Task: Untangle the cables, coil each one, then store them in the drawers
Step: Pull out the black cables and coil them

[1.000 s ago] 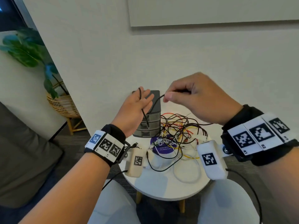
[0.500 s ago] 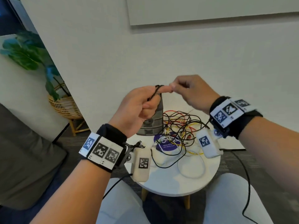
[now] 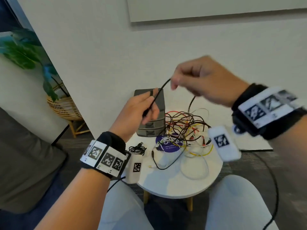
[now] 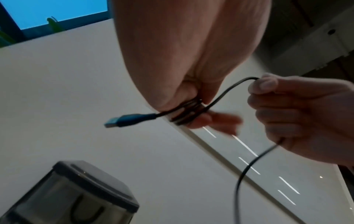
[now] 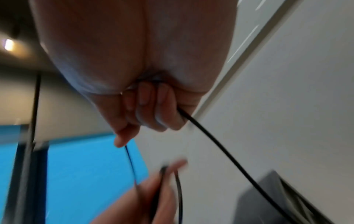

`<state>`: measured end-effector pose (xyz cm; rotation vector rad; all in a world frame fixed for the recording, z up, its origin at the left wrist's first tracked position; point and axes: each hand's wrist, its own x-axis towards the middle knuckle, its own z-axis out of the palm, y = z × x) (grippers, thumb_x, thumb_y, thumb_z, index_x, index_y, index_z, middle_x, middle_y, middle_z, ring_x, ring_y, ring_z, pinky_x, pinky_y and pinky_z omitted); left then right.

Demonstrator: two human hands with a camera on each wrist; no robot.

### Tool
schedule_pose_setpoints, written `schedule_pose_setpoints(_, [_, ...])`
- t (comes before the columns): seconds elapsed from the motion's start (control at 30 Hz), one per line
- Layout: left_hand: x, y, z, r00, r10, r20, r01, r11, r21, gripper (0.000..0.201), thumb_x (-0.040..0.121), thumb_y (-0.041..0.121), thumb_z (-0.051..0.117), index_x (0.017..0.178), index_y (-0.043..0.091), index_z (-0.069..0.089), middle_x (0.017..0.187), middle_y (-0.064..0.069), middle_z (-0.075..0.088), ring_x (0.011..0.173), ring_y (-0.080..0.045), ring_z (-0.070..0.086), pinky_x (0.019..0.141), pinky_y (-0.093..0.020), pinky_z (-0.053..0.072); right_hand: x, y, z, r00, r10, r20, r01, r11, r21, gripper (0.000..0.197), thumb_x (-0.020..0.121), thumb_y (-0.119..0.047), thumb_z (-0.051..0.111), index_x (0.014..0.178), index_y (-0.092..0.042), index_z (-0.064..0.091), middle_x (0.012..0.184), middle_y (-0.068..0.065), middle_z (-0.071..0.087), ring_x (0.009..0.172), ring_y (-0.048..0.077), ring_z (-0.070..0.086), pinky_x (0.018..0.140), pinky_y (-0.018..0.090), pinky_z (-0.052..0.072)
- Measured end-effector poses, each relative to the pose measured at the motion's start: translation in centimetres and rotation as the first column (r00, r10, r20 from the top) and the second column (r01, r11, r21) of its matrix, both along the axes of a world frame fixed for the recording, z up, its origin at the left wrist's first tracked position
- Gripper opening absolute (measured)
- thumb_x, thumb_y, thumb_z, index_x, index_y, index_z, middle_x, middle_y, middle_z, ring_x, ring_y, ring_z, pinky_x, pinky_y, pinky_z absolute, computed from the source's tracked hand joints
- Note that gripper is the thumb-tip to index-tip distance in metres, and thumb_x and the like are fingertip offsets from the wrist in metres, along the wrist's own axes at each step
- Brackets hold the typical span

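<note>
My left hand [image 3: 146,107] [image 4: 193,115] is raised in front of the grey drawer unit [image 3: 150,112] [image 4: 70,195] with several turns of a black USB cable [image 3: 158,94] [image 4: 191,112] wound round its fingers; the plug [image 4: 122,121] sticks out to the left. My right hand [image 3: 187,80] [image 4: 268,89] [image 5: 153,115] pinches the same cable a short way up and to the right. From there the cable hangs down into the tangle of black, red, yellow and white wires [image 3: 184,130] on the round white table [image 3: 174,186].
A small coiled black cable [image 3: 137,149] lies at the table's left edge. A purple round sticker [image 3: 169,144] sits under the tangle. A potted plant in a wicker basket [image 3: 63,107] stands at the left, a grey sofa [image 3: 25,160] nearer me.
My right hand has swung from beside the left fingertips up and to the right, drawing the cable out. My left hand has dropped lower, in front of the drawer unit.
</note>
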<state>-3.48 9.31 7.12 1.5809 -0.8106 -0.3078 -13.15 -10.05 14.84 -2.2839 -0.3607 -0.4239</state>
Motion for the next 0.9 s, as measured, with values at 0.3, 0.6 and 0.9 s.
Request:
schedule_pose_setpoints(0.3, [-2.1, 0.4, 4.4, 0.968, -0.249, -0.035, 0.208, 0.870, -0.447, 0.042, 0.107, 0.018, 0.032, 0.129, -0.006, 0.057, 0.054, 0.010, 0.048, 0.045, -0.009, 0.022, 0.046, -0.020, 0.020, 2.5, -0.4, -3.9, 0.991, -0.113, -0.067, 0.123, 0.976, 0.180, 0.033, 0.107, -0.027, 0.047, 0.088, -0.006, 0.062, 0.055, -0.013, 0.040, 0.048, 0.006, 0.033, 0.049, 0.019, 0.030])
schedule_pose_setpoints(0.6, [-1.4, -1.7, 2.5, 0.984, 0.090, 0.151, -0.070, 0.989, -0.129, 0.036, 0.111, 0.008, 0.034, 0.146, 0.009, 0.041, 0.111, 0.007, 0.071, 0.101, 0.003, 0.070, 0.091, -0.011, 0.049, 0.8, 1.4, -3.4, 0.987, 0.104, -0.119, -0.125, 0.975, -0.184, 0.029, 0.101, -0.017, 0.058, 0.075, -0.011, 0.067, 0.059, -0.018, 0.054, 0.065, 0.000, 0.059, 0.065, 0.022, 0.042])
schedule_pose_setpoints(0.9, [-2.2, -1.2, 2.2, 0.972, -0.101, 0.211, 0.079, 0.991, 0.111, 0.055, 0.110, 0.013, 0.037, 0.058, 0.020, 0.052, 0.050, 0.006, 0.036, 0.074, -0.019, 0.065, 0.079, -0.019, 0.044, 0.4, -2.3, -2.5, 0.996, -0.067, 0.052, 0.073, 0.988, -0.137, 0.024, 0.101, -0.026, 0.060, 0.082, -0.014, 0.067, 0.065, -0.015, 0.055, 0.063, 0.003, 0.048, 0.063, 0.016, 0.036])
